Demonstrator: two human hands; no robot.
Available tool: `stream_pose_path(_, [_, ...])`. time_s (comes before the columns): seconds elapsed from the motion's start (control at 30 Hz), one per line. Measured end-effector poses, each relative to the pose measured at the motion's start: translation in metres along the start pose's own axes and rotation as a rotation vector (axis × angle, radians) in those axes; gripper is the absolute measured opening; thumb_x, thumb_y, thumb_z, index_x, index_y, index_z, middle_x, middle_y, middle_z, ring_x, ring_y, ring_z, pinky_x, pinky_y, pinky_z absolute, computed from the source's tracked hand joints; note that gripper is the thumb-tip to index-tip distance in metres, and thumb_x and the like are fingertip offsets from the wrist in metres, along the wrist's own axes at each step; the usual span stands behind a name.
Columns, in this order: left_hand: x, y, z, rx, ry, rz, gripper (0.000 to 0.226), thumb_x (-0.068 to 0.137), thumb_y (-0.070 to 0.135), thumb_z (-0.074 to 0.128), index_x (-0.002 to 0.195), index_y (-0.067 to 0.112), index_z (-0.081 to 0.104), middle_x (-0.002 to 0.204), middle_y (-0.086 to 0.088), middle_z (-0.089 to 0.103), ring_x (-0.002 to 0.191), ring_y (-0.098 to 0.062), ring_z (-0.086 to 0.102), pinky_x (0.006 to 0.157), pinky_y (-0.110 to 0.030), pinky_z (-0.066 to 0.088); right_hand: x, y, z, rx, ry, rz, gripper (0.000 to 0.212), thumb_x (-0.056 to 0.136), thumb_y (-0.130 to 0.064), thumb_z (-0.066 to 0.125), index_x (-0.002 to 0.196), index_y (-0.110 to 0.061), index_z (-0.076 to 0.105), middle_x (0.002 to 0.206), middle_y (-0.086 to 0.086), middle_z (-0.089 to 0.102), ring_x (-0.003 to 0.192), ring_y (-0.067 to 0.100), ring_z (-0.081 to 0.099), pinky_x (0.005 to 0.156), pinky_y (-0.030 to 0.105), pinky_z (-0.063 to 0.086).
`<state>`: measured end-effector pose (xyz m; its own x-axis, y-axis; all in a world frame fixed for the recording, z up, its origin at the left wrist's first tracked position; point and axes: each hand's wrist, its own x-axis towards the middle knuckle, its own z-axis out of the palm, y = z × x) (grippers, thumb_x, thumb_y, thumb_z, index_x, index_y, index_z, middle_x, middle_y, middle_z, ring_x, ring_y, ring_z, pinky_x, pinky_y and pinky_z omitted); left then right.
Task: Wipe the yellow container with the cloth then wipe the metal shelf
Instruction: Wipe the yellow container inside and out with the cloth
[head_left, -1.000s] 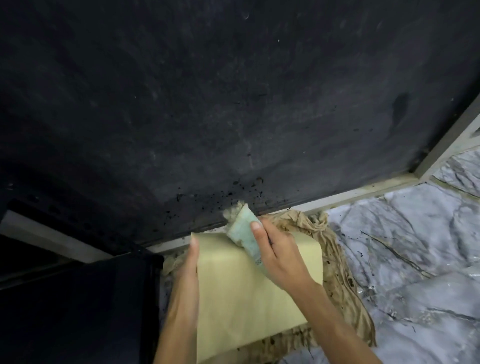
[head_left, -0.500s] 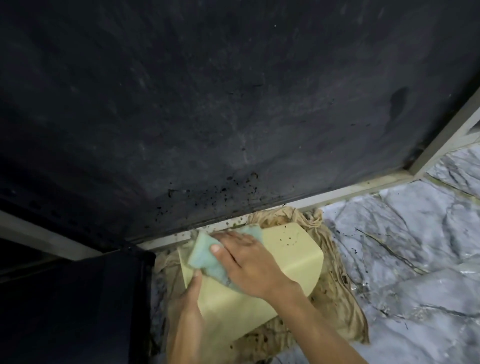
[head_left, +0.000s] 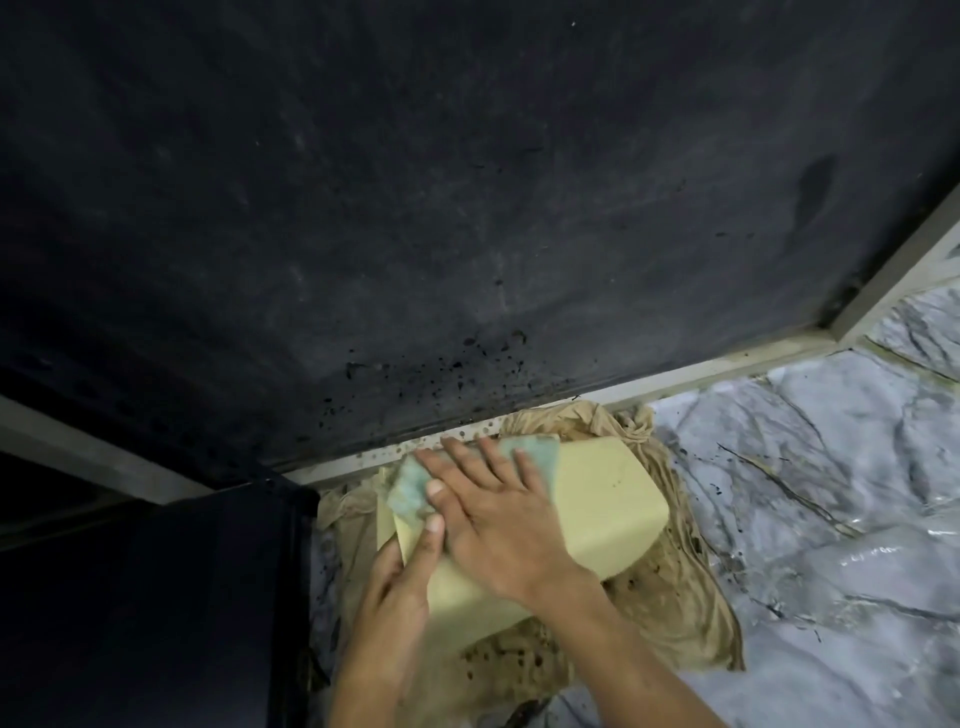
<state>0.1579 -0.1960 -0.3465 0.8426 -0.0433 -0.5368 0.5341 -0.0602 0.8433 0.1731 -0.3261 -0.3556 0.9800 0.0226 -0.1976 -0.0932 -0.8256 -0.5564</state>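
Note:
The pale yellow container (head_left: 608, 509) lies on its side on a stained tan rag (head_left: 675, 613) on the floor, tilted toward the right. My right hand (head_left: 498, 514) presses flat on a blue-green cloth (head_left: 410, 486) against the container's upper left face, fingers spread over it. My left hand (head_left: 400, 587) grips the container's left edge from below, thumb up beside the cloth. The large dark metal shelf surface (head_left: 415, 234) fills the upper view, with black specks near its front edge.
A pale frame rail (head_left: 675, 379) borders the dark surface and turns a corner at the right. A black panel (head_left: 156, 597) stands at the lower left. Grey marble-patterned floor (head_left: 831, 519), streaked with dirt, spreads to the right.
My right hand slid the cloth leftward and flattened on the container's top. The container turned and tilted rightward, while my left hand shifted lower along its left edge.

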Motion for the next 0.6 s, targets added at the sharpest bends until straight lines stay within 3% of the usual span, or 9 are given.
stream_pose_path(0.13, [-0.003, -0.002, -0.002, -0.088, 0.035, 0.002, 0.050, 0.081, 0.046, 0.070, 0.125, 0.022, 0.076, 0.120, -0.001, 0.083, 0.116, -0.020, 0.076, 0.108, -0.044, 0.052, -0.008, 0.009, 0.012, 0.090, 0.134, 0.106, 0.056, 0.097, -0.064, 0.013, 0.152, -0.052, 0.007, 0.166, -0.014, 0.003, 0.151, 0.010, -0.010, 0.120, 0.040, -0.014])
stream_pose_path(0.27, [-0.003, -0.007, -0.007, -0.183, 0.083, -0.052, 0.036, 0.097, 0.027, 0.062, 0.127, 0.010, 0.073, 0.125, -0.012, 0.080, 0.119, -0.029, 0.072, 0.112, -0.049, 0.049, -0.008, 0.088, 0.006, -0.007, 0.142, 0.369, 0.065, 0.091, -0.072, 0.004, 0.152, -0.050, 0.003, 0.166, -0.008, 0.000, 0.152, 0.017, -0.008, 0.121, 0.044, -0.004])
stream_pose_path(0.37, [0.001, -0.007, -0.009, -0.134, 0.080, -0.083, 0.042, 0.088, 0.035, 0.068, 0.125, 0.013, 0.073, 0.120, -0.007, 0.082, 0.115, -0.027, 0.074, 0.108, -0.049, 0.053, 0.004, 0.130, -0.008, 0.199, 0.165, 0.495, 0.062, 0.094, -0.069, 0.020, 0.152, -0.046, 0.020, 0.166, -0.005, 0.017, 0.151, 0.022, 0.017, 0.119, 0.047, 0.018])
stream_pose_path(0.43, [0.002, -0.010, -0.014, -0.118, 0.074, -0.090, 0.048, 0.079, 0.040, 0.076, 0.121, 0.017, 0.075, 0.116, -0.003, 0.084, 0.114, -0.025, 0.075, 0.107, -0.047, 0.053, 0.005, 0.129, -0.008, 0.278, 0.200, 0.513, 0.061, 0.096, -0.065, 0.026, 0.152, -0.042, 0.026, 0.164, -0.006, 0.022, 0.149, 0.023, 0.023, 0.118, 0.046, 0.023])
stream_pose_path(0.53, [0.001, -0.016, -0.021, -0.071, 0.051, -0.075, 0.075, 0.054, 0.058, 0.094, 0.119, 0.023, 0.078, 0.118, 0.002, 0.083, 0.117, -0.023, 0.074, 0.113, -0.050, 0.049, -0.009, 0.099, 0.007, 0.068, 0.190, 0.473, 0.063, 0.094, -0.066, 0.010, 0.154, -0.047, 0.007, 0.166, -0.010, 0.000, 0.153, 0.020, -0.002, 0.121, 0.044, 0.003])
stream_pose_path(0.6, [0.006, -0.019, -0.023, -0.043, 0.041, -0.079, 0.077, 0.041, 0.065, 0.095, 0.109, 0.031, 0.082, 0.119, 0.003, 0.083, 0.116, -0.024, 0.075, 0.112, -0.051, 0.051, -0.017, 0.060, 0.017, 0.038, 0.195, 0.346, 0.061, 0.092, -0.066, -0.002, 0.151, -0.051, -0.004, 0.161, -0.018, -0.014, 0.150, 0.016, -0.019, 0.119, 0.042, -0.011])
